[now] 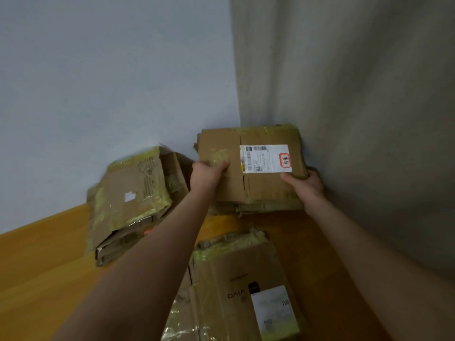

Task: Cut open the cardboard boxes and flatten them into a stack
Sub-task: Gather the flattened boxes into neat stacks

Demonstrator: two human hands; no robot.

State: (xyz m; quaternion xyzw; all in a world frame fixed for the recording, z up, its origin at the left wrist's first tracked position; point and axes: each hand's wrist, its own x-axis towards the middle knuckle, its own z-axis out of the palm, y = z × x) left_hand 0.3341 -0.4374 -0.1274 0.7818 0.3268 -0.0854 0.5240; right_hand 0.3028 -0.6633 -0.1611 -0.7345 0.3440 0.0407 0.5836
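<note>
A flattened brown cardboard box (261, 183) with a white shipping label lies on top of a stack of flat cardboard in the room corner. My left hand (208, 172) grips its left edge, thumb on top over a patch of yellowish tape. My right hand (305, 184) grips its right edge, thumb on top just below the label. A second flattened pile (128, 205) wrapped in yellowish tape leans against the left wall. A third flat box (236, 291) with a white label lies on the floor nearest me.
The wooden floor (49, 267) stretches out at the left. A pale wall (110, 82) stands behind the piles and a grey curtain (357, 107) hangs at the right, close to the held box.
</note>
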